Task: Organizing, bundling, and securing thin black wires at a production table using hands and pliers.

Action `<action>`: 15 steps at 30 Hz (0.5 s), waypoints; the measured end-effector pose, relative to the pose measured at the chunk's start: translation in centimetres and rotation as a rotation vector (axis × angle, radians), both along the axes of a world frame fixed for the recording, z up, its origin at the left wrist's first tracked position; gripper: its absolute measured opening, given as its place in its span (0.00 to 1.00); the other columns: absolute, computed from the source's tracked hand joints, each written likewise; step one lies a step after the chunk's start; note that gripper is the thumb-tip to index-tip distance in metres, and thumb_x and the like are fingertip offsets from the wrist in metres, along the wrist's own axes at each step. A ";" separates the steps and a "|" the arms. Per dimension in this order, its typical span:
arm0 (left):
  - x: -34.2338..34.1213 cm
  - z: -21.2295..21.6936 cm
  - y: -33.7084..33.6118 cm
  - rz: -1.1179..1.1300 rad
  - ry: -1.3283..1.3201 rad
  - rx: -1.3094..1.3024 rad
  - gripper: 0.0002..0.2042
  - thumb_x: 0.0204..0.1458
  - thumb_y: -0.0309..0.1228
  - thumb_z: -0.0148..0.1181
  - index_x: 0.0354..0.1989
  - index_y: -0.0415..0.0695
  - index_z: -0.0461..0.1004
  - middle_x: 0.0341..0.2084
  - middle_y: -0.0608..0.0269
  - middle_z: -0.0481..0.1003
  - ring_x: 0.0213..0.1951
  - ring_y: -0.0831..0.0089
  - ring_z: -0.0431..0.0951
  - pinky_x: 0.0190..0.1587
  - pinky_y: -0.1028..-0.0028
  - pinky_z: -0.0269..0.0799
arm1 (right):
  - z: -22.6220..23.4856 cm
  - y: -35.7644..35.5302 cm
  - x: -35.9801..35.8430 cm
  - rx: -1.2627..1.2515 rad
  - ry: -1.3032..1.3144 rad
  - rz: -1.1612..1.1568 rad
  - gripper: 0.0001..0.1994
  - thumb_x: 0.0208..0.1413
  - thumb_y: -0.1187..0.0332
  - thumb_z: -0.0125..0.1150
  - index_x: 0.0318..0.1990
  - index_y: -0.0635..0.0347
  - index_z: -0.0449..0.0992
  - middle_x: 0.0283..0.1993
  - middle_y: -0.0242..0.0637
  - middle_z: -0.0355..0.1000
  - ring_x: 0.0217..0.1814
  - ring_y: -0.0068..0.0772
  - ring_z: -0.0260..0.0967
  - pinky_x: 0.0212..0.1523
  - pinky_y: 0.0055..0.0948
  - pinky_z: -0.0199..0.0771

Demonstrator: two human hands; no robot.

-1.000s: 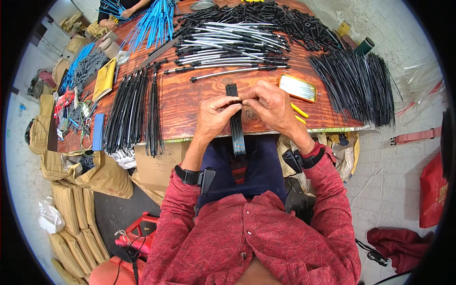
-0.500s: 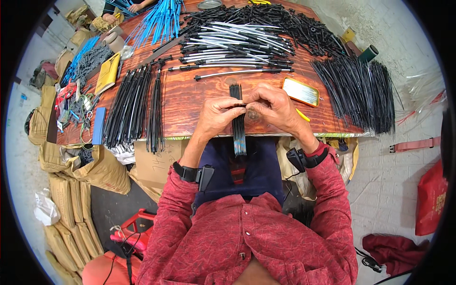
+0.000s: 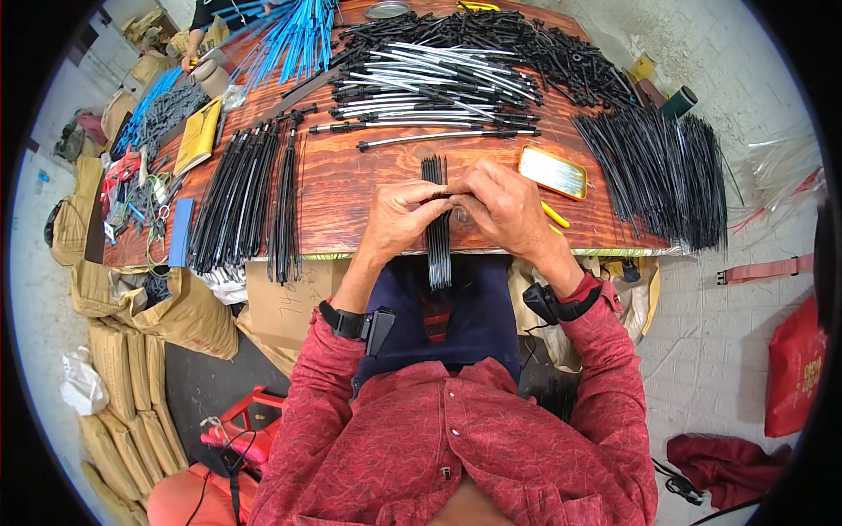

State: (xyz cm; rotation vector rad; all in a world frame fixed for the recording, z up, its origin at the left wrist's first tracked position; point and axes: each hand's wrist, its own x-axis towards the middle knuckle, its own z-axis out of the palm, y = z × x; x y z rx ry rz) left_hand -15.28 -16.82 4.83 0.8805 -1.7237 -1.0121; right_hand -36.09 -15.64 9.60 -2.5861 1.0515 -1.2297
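A bundle of thin black rods (image 3: 439, 254) lies over the table's front edge, its pointed ends away from me and its near ends above my lap. My left hand (image 3: 401, 220) is closed at the bundle's upper middle, thumb and index finger across it. Right beside it, my right hand (image 3: 503, 209) is in a closed pinch, fingertips meeting those of the left. Whatever is between the right fingertips is too small to make out. Close to the right hand sit an open tin (image 3: 553, 173) of thin pale pieces and a yellow-handled tool (image 3: 554, 216), partly hidden.
Behind lie silver-and-black rods (image 3: 438, 88) and a heap of black fittings (image 3: 561, 53). Black rods are piled right (image 3: 653, 175) and bundled left (image 3: 237, 197). A blue block (image 3: 181, 232) and yellow box (image 3: 198, 136) lie left. A co-worker's hand (image 3: 189, 61) shows beside blue strips (image 3: 294, 39).
My right hand has shifted slightly, its fingers rolled at the bundle; the left stays nearly in place. More of the yellow tool shows. The co-worker's hand is now farther left and lower.
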 end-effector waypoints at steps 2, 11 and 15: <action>0.0 -0.1 0.0 0.000 0.001 -0.016 0.09 0.54 0.23 0.69 0.43 0.36 0.85 0.33 0.59 0.85 0.34 0.77 0.82 0.37 0.76 0.76 | -0.2 -0.2 -0.2 0.118 -0.063 0.026 0.07 0.52 0.74 0.69 0.38 0.60 0.78 0.34 0.41 0.73 0.34 0.46 0.75 0.33 0.39 0.74; -0.1 -0.4 -0.2 -0.017 0.029 -0.045 0.10 0.54 0.23 0.69 0.44 0.41 0.86 0.32 0.59 0.85 0.34 0.76 0.82 0.37 0.74 0.75 | -0.1 -0.6 -0.5 0.328 -0.128 0.079 0.07 0.54 0.72 0.70 0.36 0.62 0.77 0.32 0.39 0.73 0.33 0.41 0.76 0.32 0.36 0.73; 0.0 -0.4 -0.3 -0.020 0.022 -0.055 0.10 0.54 0.23 0.68 0.44 0.42 0.86 0.33 0.58 0.85 0.34 0.74 0.83 0.37 0.73 0.76 | -0.3 -0.8 -0.3 0.308 -0.125 0.100 0.07 0.54 0.73 0.70 0.36 0.62 0.76 0.32 0.40 0.72 0.34 0.43 0.76 0.33 0.37 0.73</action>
